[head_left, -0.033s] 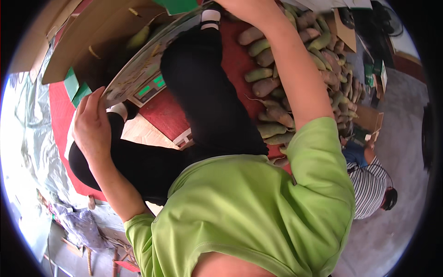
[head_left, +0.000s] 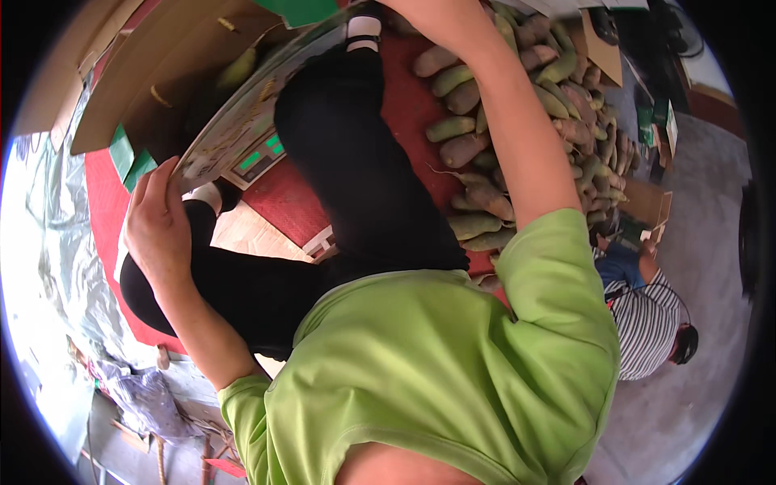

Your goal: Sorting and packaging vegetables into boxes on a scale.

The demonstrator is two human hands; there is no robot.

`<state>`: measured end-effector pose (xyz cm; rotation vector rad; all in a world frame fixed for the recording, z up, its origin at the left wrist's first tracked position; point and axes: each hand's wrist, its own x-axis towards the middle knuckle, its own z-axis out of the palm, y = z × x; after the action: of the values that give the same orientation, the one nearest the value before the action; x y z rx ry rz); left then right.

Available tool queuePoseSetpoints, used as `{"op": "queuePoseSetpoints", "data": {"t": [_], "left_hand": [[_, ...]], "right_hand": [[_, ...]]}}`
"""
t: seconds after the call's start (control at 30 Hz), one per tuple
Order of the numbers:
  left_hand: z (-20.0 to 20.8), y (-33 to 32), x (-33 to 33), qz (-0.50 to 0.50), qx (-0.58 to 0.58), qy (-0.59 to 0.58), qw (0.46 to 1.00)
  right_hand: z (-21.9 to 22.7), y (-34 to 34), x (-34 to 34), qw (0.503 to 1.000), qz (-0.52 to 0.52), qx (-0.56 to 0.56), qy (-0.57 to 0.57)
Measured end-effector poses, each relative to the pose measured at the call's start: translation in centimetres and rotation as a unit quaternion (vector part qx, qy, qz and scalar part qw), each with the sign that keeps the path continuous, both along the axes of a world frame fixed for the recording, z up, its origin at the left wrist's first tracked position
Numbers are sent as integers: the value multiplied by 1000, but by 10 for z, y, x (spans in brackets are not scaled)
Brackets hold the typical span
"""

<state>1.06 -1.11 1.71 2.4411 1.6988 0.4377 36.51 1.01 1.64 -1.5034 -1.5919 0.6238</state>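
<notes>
At the upper left is an open cardboard box (head_left: 174, 69), its near side printed. Inside it lies at least one long green radish (head_left: 237, 71), mostly in shadow. My left hand (head_left: 160, 222) grips the near left corner of the box, fingers bent over its edge. Beyond my knee, my right forearm (head_left: 517, 121) reaches up past the box's far end. The right hand is cut off by the upper edge, so its fingers are hidden. Beside the box's near side, a scale (head_left: 259, 159) shows lit green displays.
A large pile of green and reddish radishes (head_left: 465, 152) lies to the right on a red mat (head_left: 283, 198). A person in a striped shirt (head_left: 643, 327) sits at the far right near an open carton (head_left: 647, 206). Clear plastic sheeting (head_left: 61, 234) hangs at left.
The whole view has shifted very slightly. My left hand keeps its grip on the box edge, and the person at the right has moved a little.
</notes>
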Motion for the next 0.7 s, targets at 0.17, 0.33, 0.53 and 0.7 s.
{"op": "queuePoseSetpoints", "data": {"t": [0.17, 0.33, 0.53, 0.7], "left_hand": [[-9, 3, 0, 9, 38, -19, 999], [-10, 5, -12, -6, 70, -48, 996], [-13, 11, -16, -41, 145, -39, 988], [-17, 13, -16, -58, 161, -63, 983]], "right_hand": [[-146, -99, 84, 979, -137, -148, -33], [-241, -208, 73, 926, -150, -337, -82], [-309, -280, 35, 843, -105, -524, -63], [-341, -308, 16, 825, -155, -542, 28]]}}
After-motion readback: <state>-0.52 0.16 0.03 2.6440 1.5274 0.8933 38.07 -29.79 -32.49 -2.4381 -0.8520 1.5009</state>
